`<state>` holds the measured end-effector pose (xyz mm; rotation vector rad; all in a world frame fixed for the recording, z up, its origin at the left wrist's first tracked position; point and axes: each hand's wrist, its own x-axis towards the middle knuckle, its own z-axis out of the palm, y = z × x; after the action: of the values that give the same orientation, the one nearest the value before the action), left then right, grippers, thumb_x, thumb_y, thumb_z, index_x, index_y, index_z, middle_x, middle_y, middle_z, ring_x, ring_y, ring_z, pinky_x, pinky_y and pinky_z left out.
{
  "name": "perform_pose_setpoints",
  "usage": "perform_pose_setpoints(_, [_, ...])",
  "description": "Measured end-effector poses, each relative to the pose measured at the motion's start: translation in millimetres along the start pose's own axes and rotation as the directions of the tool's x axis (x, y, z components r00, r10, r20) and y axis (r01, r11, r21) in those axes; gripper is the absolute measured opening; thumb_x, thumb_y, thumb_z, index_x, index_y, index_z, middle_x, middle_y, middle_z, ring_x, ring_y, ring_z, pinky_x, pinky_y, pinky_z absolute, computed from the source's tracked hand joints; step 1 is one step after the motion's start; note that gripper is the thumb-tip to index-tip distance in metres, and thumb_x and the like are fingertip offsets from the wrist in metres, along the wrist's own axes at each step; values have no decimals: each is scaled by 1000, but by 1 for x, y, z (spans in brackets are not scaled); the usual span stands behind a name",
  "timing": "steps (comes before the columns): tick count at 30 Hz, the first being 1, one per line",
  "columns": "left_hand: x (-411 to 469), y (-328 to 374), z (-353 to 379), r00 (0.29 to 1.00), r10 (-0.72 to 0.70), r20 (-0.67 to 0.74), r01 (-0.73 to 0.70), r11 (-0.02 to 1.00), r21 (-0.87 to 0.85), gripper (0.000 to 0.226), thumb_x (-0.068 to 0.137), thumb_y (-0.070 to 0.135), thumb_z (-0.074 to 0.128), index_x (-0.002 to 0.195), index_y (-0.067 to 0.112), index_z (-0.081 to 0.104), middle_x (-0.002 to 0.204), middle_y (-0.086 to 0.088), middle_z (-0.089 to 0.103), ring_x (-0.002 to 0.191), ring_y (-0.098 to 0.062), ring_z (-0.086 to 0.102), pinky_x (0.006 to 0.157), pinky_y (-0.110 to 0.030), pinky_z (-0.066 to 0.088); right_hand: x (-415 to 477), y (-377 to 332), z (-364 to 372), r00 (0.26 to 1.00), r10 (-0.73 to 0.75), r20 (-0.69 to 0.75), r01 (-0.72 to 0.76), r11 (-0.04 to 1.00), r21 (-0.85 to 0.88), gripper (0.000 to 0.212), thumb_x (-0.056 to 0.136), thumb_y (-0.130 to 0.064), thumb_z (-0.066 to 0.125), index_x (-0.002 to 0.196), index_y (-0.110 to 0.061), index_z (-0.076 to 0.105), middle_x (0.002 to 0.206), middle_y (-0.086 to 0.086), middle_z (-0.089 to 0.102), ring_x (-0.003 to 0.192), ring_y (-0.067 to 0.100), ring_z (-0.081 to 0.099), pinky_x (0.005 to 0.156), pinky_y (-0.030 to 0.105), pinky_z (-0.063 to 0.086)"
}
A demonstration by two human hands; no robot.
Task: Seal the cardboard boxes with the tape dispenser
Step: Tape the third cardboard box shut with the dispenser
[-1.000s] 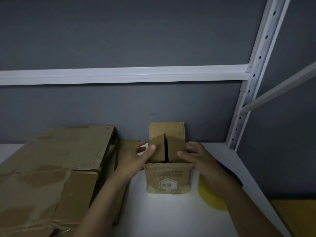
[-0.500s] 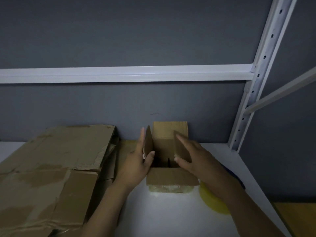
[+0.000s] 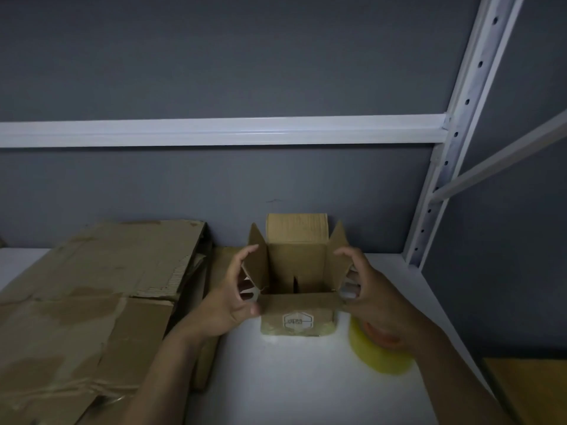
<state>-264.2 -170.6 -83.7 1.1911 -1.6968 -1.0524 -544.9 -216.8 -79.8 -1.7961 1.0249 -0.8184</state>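
Observation:
A small brown cardboard box (image 3: 297, 317) stands on the white shelf (image 3: 291, 378) with all its top flaps spread open, and its inside looks empty. My left hand (image 3: 233, 299) grips the left side flap between thumb and fingers. My right hand (image 3: 368, 296) holds the right side flap the same way. A yellow roll of tape (image 3: 380, 357) lies on the shelf just right of the box, partly hidden under my right wrist. No dispenser body is visible.
A large flattened, worn cardboard box (image 3: 92, 302) covers the left of the shelf, close to my left forearm. A white perforated rack upright (image 3: 441, 185) rises at the right, and a white crossbeam (image 3: 214, 131) runs along the grey back wall.
The two side flaps, nearly folded shut over the box a second ago, have been pulled apart and outward by my hands. The box now stands fully open.

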Motion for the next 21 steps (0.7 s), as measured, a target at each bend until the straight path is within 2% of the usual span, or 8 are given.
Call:
perform_pose_setpoints(2, [-3,3,2,1000,7,9,-6,998,-60,100,65,64,75,146,46,19,147,14,40,130,-3,47,98,-19,45,1,2,5,995,-11,-100,13,1000,16,53,85,-31,71,122,-53,40,133,-17,51,124,10,51,96,32,49])
perform_pose_setpoints(4, [-6,6,7,999,-14,-45,10,997,-83,87,78,40,75,146,46,21,144,14,44,132,-6,45,92,-14,46,1,2,5,987,-45,-152,45,999,-6,44,92,-33,61,125,-54,40,133,-17,51,123,10,52,95,30,50])
perform_pose_setpoints(8, [-2,13,30,965,-61,-256,56,998,-26,102,76,22,75,146,50,6,140,18,44,119,6,52,80,-10,50,5,0,19,991,-42,-125,46,999,26,81,92,-25,62,137,-63,8,142,-19,40,125,2,46,97,30,48])
perform_pose_setpoints(10, [0,9,44,942,-67,-328,66,998,-13,99,81,19,73,148,43,4,132,23,49,110,13,55,78,-11,51,8,8,29,986,-2,-167,11,999,50,85,87,-37,65,134,-68,1,144,-15,42,124,7,49,96,38,51])
perform_pose_setpoints(12, [2,2,54,910,-87,-405,113,993,42,69,84,21,71,143,31,36,119,19,62,107,1,63,81,-20,55,8,20,34,980,28,-195,-24,999,27,72,79,-62,61,139,-59,21,137,-12,52,119,12,56,91,43,54])
perform_pose_setpoints(14, [0,0,61,884,-105,-455,158,984,79,36,87,23,69,122,23,60,108,12,70,105,-11,66,85,-29,57,6,23,36,980,32,-194,-38,999,-26,61,77,-67,52,133,-45,43,125,-12,61,113,11,61,87,42,57])
perform_pose_setpoints(17, [-7,15,64,865,-92,-493,143,987,67,26,90,18,66,115,21,62,98,17,69,93,2,66,71,-9,50,-1,7,36,976,10,-217,-22,998,-54,44,87,-47,57,129,-33,52,117,-12,66,106,8,63,85,40,57])
perform_pose_setpoints(21, [-24,34,51,840,-36,-541,70,997,42,35,91,11,63,121,28,58,100,21,67,89,13,62,68,-4,47,-13,-31,45,960,-32,-278,14,998,-66,35,92,-31,59,126,-27,55,116,-8,66,105,9,63,85,35,57])
